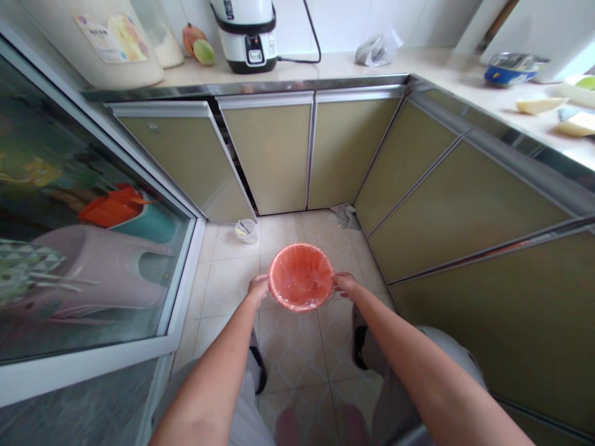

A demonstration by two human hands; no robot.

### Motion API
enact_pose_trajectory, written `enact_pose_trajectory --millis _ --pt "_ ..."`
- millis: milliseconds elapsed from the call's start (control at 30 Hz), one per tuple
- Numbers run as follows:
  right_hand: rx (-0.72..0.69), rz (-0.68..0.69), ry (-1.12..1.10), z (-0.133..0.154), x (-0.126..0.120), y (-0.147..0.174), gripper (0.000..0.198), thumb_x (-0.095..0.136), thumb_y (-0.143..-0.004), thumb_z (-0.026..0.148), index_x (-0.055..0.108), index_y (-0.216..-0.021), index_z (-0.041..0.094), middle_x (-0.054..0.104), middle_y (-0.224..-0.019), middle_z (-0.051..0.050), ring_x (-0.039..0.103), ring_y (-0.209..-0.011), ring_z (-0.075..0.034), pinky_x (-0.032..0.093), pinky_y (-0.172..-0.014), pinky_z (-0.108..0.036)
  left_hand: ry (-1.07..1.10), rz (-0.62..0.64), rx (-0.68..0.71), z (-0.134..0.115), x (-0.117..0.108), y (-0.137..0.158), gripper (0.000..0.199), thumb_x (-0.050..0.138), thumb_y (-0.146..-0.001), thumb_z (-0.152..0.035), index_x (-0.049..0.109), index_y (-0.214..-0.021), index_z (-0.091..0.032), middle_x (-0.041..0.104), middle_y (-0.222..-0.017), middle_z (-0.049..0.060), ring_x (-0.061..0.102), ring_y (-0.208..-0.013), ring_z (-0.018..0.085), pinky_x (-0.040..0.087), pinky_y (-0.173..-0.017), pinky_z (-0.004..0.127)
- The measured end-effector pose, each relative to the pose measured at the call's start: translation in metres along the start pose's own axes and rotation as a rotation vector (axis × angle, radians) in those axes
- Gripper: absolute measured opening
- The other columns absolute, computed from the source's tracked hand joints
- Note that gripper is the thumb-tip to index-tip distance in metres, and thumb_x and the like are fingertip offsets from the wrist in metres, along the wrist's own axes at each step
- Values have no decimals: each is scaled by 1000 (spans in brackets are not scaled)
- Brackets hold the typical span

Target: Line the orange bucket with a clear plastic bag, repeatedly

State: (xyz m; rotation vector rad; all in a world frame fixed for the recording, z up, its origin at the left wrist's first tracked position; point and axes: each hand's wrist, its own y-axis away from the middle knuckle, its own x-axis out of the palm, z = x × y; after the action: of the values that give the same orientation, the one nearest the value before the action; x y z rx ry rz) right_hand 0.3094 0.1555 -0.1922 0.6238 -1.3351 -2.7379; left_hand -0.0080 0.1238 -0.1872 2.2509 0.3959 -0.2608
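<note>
Holding a bin [299, 256] at both sides.
Gripping its left rim with the left hand [259, 288], its right rim with the right hand [344, 283], over the floor [227, 279] (near a tub [247, 235]), just ahead of the feet [359, 348].

Tiled floor [290, 344], bearing a clear tub [246, 232] and grey cloth [345, 216]; pale tabletop [334, 69], bearing a white-and-black appliance [248, 44] and plastic bag [375, 51].

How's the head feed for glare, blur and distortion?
Head view: wide-angle stretch makes the cabinet doors lean towards the edges; things behind the glass door look hazy; fine detail inside the red bucket is soft; the left hand and right hand are distinguishable, though finger detail is small; lighting looks diffuse, without hard shadows on the floor.
</note>
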Motion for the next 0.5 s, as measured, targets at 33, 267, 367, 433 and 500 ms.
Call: enact_pose_trajectory --millis 33,267,367,433,500 --pt "2 4 -16 -1 1 -2 14 61 -87 27 67 -97 20 74 -93 -4 65 -74 -14 48 -72 -30 4 2 -5 0 0 0 33 66 -81 -31 65 -113 -23 77 -98 5 70 -85 19 48 -74 29" --pt "16 -19 -55 -20 7 -5 18 67 -82 23 60 -99 21 68 -77 0 64 -64 -14 50 -67 -28 1 22 -50 12 -4 5 26 69 -77 -26 64 -103 -24 77 -94 4 71 -81 19 48 -74 30" --pt "38 -8 -50 -31 9 -2 19 68 -83 21 57 -99 21 66 -73 1 64 -63 -15 50 -66 -29 -13 32 -70 22 -8 9 22 66 -79 -24 63 -101 -25 77 -95 4 72 -81 18 48 -74 30" --pt "52 12 -53 -37 10 3 20 70 -82 21 57 -98 21 66 -71 1 64 -61 -15 50 -66 -29 -28 39 -86 28 -11 12 20 65 -79 -23 62 -99 -24 77 -93 5 72 -81 19 48 -73 30" --pt "65 38 -70 -41 9 7 20 70 -82 21 57 -97 21 65 -71 1 63 -61 -14 51 -67 -30 -38 51 -94 34 -14 13 18 65 -80 -24 62 -97 -24 76 -92 5 72 -81 20 49 -73 31"
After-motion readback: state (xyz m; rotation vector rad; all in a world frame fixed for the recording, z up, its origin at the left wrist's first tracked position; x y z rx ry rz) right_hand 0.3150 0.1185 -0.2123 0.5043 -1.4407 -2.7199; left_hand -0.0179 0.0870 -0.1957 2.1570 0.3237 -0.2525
